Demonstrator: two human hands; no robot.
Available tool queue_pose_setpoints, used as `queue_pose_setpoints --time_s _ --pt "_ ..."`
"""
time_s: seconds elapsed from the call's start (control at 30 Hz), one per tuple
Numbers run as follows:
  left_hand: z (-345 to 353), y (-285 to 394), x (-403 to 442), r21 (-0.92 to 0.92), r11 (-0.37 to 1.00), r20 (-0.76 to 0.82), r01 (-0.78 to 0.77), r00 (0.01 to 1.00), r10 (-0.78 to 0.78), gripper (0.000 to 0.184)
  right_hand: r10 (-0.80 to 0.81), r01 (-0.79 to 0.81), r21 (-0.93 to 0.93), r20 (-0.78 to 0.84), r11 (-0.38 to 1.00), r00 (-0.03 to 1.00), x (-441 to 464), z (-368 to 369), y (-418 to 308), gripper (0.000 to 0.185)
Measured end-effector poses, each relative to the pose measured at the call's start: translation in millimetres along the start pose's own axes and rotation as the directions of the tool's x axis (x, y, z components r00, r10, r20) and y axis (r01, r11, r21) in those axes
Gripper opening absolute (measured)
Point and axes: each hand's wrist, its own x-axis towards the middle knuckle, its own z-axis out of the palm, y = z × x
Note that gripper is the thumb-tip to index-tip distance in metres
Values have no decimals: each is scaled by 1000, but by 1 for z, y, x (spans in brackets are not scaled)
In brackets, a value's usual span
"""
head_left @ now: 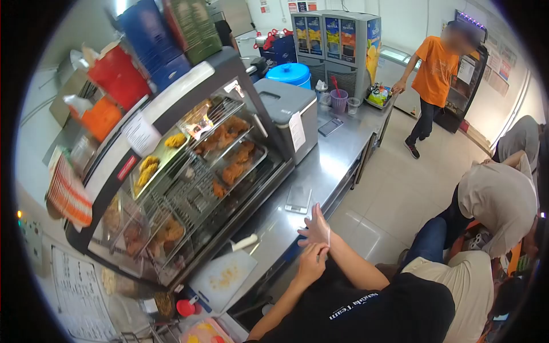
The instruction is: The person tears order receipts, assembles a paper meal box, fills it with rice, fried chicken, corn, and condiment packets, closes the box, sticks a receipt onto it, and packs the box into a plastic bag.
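Observation:
My right hand (316, 227) is held out over the counter's front edge, fingers spread. Something thin and clear, like a plastic glove, seems to cover it. At that wrist my left hand (311, 263) is closed, pinching what looks like the glove's cuff. Just beyond them a flat pale device (298, 199) lies on the steel counter (274, 224). To the left are a white-handled knife (245, 242) and a white cutting board (223, 277) with crumbs. A heated glass display case (189, 183) holds trays of fried food.
Behind the case are a grey cooler box (286, 108), a blue-lidded container (289, 74) and drink dispensers (337, 51). A phone (330, 126) lies on the counter. A person in orange (436, 71) stands at its far end. Other people (497, 194) bend low at right.

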Motion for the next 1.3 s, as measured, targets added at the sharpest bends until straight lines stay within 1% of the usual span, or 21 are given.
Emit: queue_pose_setpoints --time_s 0.17,0.23,0.33,0.43,0.5,0.53,0.6,0.63,0.67,0.73,0.83,0.87,0.93,1.03,1.1,1.13,1.17,1.2,1.23,1.27,1.3 --pt "45 -21 131 -48 992 159 -119 979 125 10 -87 65 148 143 987 986 48 -71 -121 107" --pt "68 -38 194 -60 990 280 -126 950 138 12 -127 143 287 -73 947 989 70 -89 -172 90" --pt "86 -38 310 29 997 510 -72 859 48 19 -324 340 119 -129 933 937 103 -126 -262 80" --pt "73 -12 456 167 976 625 -140 781 5 27 -466 482 53 -184 875 866 124 -143 -347 80" --pt "63 -15 565 200 962 589 -185 808 33 33 -555 564 38 -132 825 821 152 -166 -392 81" --pt "60 -26 615 250 949 490 -191 870 46 33 -551 553 -28 -139 832 823 161 -166 -417 79" --pt "47 -34 722 454 888 379 71 887 -264 39 -546 525 -163 -148 836 824 176 -162 -460 75" --pt "38 -67 771 540 841 269 29 941 -205 44 -555 519 -228 -140 824 820 191 -163 -475 73" --pt "29 -108 812 624 782 166 -10 979 -120 48 -571 519 -292 -131 804 810 206 -165 -491 71" --pt "10 -145 864 856 501 -62 125 988 -141 62 -621 536 -418 -94 734 778 229 -161 -522 64" --pt "-11 -193 897 913 351 -158 210 973 -169 73 -674 562 -608 59 561 736 272 -164 -560 60" --pt "-19 -215 906 880 443 -101 170 979 -175 71 -772 676 -630 185 383 609 288 -161 -574 57" --pt "-33 -244 925 783 614 18 95 984 -175 67 -748 607 -766 273 211 605 292 -145 -611 55" --pt "-45 -237 941 787 617 200 -20 954 -224 50 -741 516 -856 324 36 588 318 -128 -654 49" --pt "-58 -219 950 749 663 127 21 977 -173 36 -754 384 -916 334 -117 565 346 -121 -683 44" --pt "-67 -219 955 727 686 90 40 984 -153 31 -787 418 -898 356 -139 504 355 -111 -698 39" --pt "-82 -228 966 696 716 5 -54 997 71 27 -767 434 -883 401 -179 501 367 -102 -714 38" --pt "-100 -219 976 646 759 -65 -81 985 161 29 -740 452 -866 446 -214 503 380 -92 -727 36" --pt "-118 -189 983 623 782 -137 14 986 92 31 -711 469 -847 488 -248 506 392 -82 -738 35" --pt "-137 -171 990 628 776 -199 -64 950 240 32 -650 505 -822 539 -265 536 404 -70 -746 35" --pt "-156 -160 995 505 860 -284 -74 927 247 34 -585 541 -794 586 -277 561 416 -53 -752 35"
